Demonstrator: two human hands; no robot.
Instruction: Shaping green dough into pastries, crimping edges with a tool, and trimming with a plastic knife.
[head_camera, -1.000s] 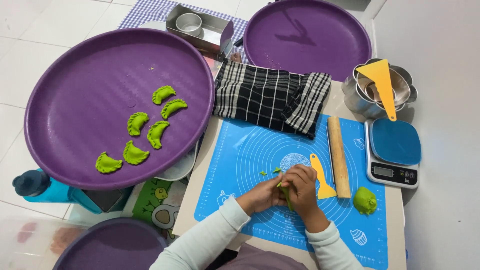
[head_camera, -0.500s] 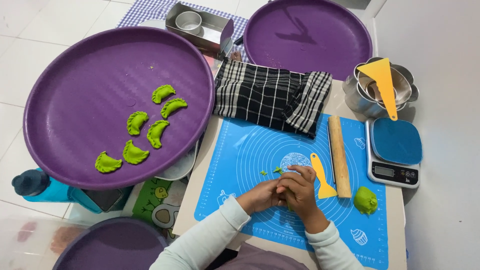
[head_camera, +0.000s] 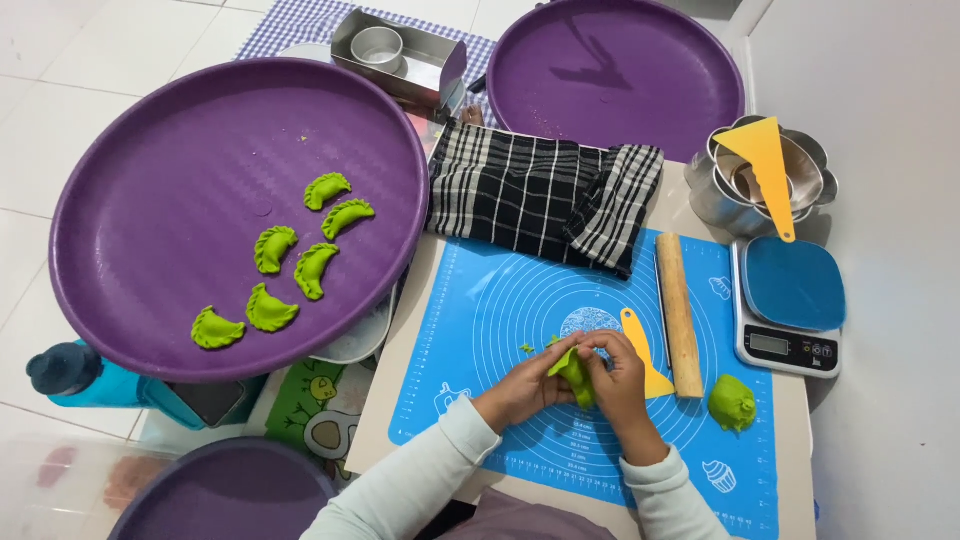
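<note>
Seen from above, a person's left hand (head_camera: 528, 388) and right hand (head_camera: 617, 372) meet over a blue baking mat (head_camera: 500, 300), both pinching one green dough piece (head_camera: 574, 373). The fingers cover most of it, so its shape is hard to make out. Just right of the hands lie a yellow scraper (head_camera: 640, 345), partly hidden by the right hand, a wooden rolling pin (head_camera: 678, 312) and a green dough lump (head_camera: 732, 402). A kitchen scale (head_camera: 790, 305) sits at the surface's right edge. To the left, a large purple tray (head_camera: 150, 180) holds six folded green dumplings (head_camera: 296, 270). A second purple tray (head_camera: 225, 495) is cut off below.
</note>
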